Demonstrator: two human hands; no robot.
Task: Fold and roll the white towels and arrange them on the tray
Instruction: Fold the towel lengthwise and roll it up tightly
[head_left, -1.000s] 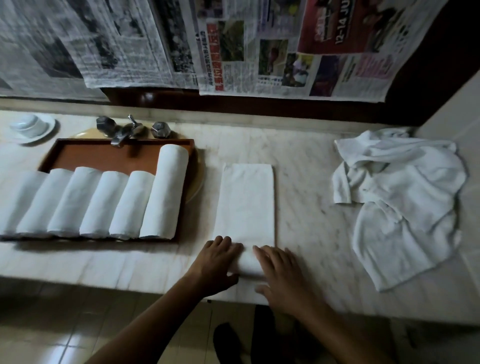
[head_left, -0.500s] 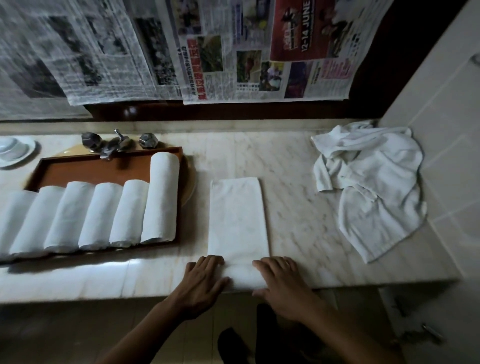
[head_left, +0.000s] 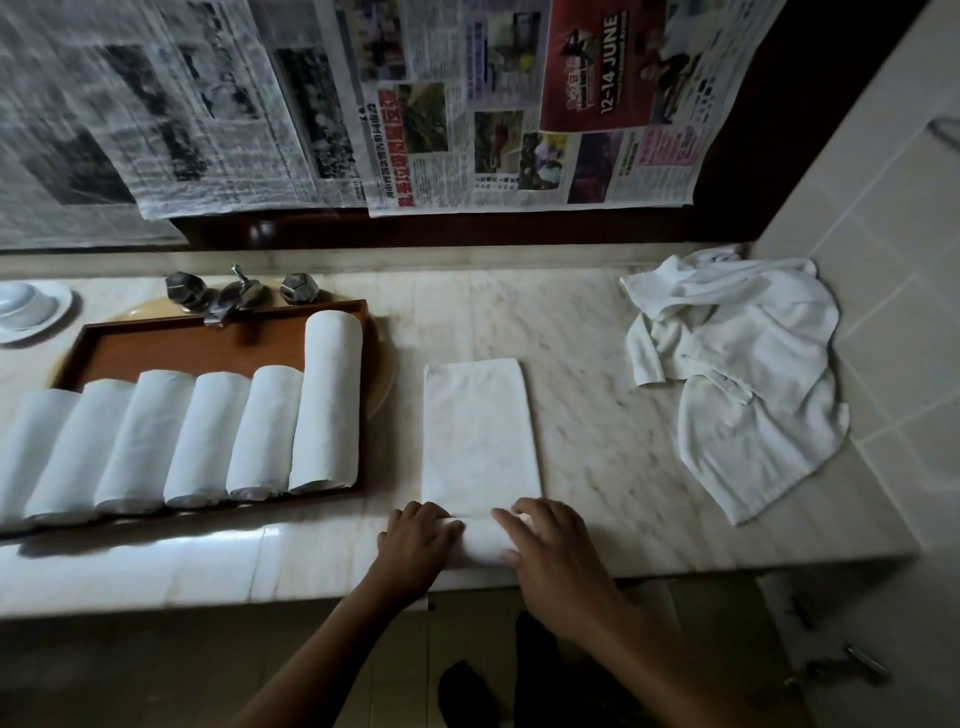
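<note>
Towel (head_left: 478, 431), white and folded into a long narrow strip, lies flat on a pale marble counter (head_left: 597, 353). It runs away from the person, just to the right of the tray, and its near end at the counter's front edge is turned up into a small roll. The left hand (head_left: 418, 540) curls its fingers over the left end of that roll. The right hand (head_left: 550, 558) drapes its fingers over the right end, thumb tucked against the near side. Both hands hold the roll and nothing else. The step appears to be the start of rolling. To do it well, the hands likely need to push forward together with even pressure, so the roll comes out tight and its ends square; the strip's straight long edges can serve as a guide. The cloth looks thick and soft, smooth and free of creases. To the left, a brown wooden tray (head_left: 208, 348) holds six rolled towels (head_left: 218, 436) side by side and touching. The rightmost is longer than the rest and the leftmost is cut off by the picture's edge. Bare tray floor shows only behind the shorter rolls. A metal tap (head_left: 234, 296) stands behind the tray. At far right, well apart, lies a crumpled heap of loose towels (head_left: 737, 374). Newspaper sheets (head_left: 467, 104) hang on the wall above.
</note>
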